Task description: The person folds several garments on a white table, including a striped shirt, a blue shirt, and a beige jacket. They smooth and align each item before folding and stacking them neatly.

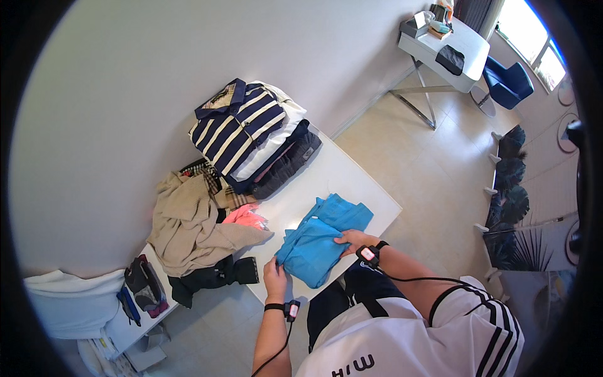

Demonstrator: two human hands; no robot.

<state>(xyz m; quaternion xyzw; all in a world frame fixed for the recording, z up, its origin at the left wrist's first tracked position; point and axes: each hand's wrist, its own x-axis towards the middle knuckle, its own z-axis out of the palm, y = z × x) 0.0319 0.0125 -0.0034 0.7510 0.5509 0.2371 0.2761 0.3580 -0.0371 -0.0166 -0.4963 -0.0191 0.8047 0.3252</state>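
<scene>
A bright blue garment (311, 249), partly folded, lies on the white table (362, 176) near its front edge. My left hand (274, 278) is at the garment's left edge, its fingers against the cloth. At the opposite side, my right hand (354, 239) has the blue fabric between thumb and fingers. Behind the garment stands a stack of folded clothes, topped by a navy and cream striped collared shirt (245, 127). To the left is a loose heap with a beige knit garment (188, 226), a pink cloth (246, 217) and a black garment (214, 278).
Small dark folded items (146, 285) and a white cloth (75, 297) lie at the far left. A wall runs behind the table. Farther off at the upper right are a white desk (435, 54) and a blue chair (509, 82). Cables run from both wrist devices.
</scene>
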